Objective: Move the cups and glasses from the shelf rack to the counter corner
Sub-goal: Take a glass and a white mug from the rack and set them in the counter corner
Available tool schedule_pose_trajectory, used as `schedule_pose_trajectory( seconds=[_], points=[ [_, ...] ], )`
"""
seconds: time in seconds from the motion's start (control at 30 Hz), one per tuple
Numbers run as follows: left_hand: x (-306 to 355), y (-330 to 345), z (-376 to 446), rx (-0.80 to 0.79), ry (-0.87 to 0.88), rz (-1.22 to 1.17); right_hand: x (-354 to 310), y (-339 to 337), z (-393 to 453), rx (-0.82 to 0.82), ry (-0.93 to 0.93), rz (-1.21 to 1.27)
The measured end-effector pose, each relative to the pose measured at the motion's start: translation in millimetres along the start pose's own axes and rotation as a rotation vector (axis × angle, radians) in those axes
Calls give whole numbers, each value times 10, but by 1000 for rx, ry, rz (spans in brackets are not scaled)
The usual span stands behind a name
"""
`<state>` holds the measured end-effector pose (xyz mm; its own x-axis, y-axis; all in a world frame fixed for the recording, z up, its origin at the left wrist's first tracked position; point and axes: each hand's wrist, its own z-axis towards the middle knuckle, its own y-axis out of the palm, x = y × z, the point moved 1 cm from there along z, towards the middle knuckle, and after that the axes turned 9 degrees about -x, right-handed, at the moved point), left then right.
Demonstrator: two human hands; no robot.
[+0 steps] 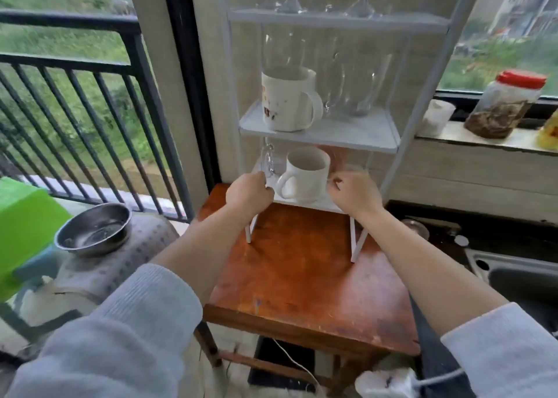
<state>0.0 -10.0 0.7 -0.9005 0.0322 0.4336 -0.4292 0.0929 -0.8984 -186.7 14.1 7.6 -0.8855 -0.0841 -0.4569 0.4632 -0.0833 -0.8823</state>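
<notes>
White shelf rack (320,132) sits on wooden desk (302,277). Bottom tier: plain white mug (305,175), glass cup (270,162) at its left. Mid tier: printed mug (285,101) + clear glasses (353,86). Top: stemware, blurry. Left hand (249,192) curled at bottom tier's left edge, right hand (356,194) curled at right edge; grip on anything: can't tell.

The middle shelf (320,133) hangs low over the white mug (305,175), glass mug (270,163) crowding its left.
</notes>
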Motion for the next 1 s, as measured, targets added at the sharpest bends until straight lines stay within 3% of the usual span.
schedule_pose_trajectory(
  seconds=[0.27,0.5,0.7,1.0],
  points=[
    [-175,44,469,6,-78,-273,168,286,325,58,-62,128],
    [-87,41,649,-164,-137,-535,-35,623,416,-32,-17,484],
    [-46,-63,738,-279,-149,-602,-170,772,354,-214,58,788],
    [-109,-154,542,-480,7,-895,-310,750,306,-271,123,961]
  ],
)
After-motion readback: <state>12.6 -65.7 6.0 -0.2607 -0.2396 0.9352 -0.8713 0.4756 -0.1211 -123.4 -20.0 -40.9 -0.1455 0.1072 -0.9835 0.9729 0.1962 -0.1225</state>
